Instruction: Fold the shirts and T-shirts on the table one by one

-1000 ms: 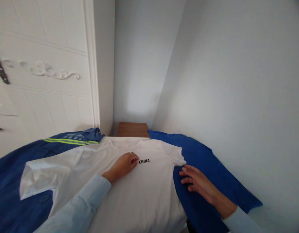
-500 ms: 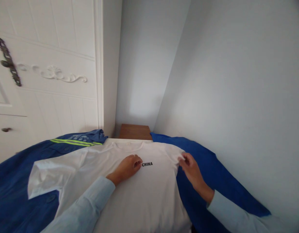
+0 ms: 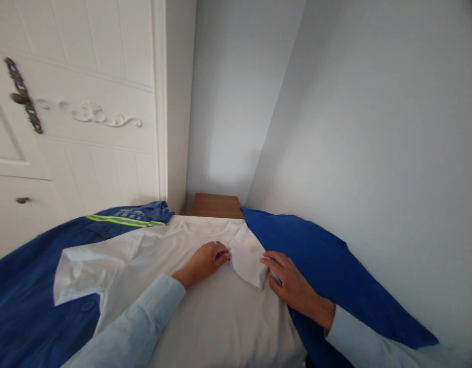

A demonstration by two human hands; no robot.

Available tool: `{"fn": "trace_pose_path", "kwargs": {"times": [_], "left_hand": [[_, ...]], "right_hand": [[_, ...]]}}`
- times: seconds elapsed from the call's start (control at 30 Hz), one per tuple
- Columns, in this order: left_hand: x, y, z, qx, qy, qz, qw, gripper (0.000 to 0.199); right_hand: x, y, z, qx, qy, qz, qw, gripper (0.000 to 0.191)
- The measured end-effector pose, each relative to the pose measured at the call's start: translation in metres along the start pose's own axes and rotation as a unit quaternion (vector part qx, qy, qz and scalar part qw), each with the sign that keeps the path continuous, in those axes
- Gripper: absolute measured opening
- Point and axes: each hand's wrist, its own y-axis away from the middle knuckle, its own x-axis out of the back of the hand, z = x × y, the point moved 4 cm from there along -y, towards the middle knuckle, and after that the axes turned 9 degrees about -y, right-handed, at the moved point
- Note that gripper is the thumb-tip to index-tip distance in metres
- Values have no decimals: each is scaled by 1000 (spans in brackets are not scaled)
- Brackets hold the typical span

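Note:
A white T-shirt (image 3: 205, 317) lies spread out, its sleeve on the right folded inward over the chest. My left hand (image 3: 203, 261) rests on the chest, fingers closed in a pinch on the edge of that folded sleeve (image 3: 247, 258). At the outer fold, my right hand (image 3: 295, 286) touches the cloth with its fingertips, thumb and fingers apart. The other sleeve (image 3: 80, 271) stretches out flat to the left. The chest lettering is covered by the fold and my left hand.
Dark blue clothing with a yellow-green reflective stripe (image 3: 122, 221) lies under the shirt on the left. Brighter blue cloth (image 3: 308, 240) spreads on the right along the grey wall (image 3: 374, 153). Behind stand a brown wooden box-like piece (image 3: 216, 205) and a white cabinet (image 3: 101, 168).
The sleeve on the right has been folded inward over the lettering. My right hand has moved left and down with it, its pinch loosened. My left hand now pinches the sleeve's edge.

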Motion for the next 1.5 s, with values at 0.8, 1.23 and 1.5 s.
{"fn": "trace_pose_path", "kwargs": {"times": [0.8,1.23,1.5], "left_hand": [[-13,-1,-11,80,23,17,996,47],[-7,5,7,-49,-54,53,996,46],[-14,9,16,-96,-87,-58,990,52]], "right_hand": [[-31,-166,50,66,218,-200,953,44],[3,-167,78,13,232,-131,964,31],[-2,-123,28,183,150,-128,963,51]]}}
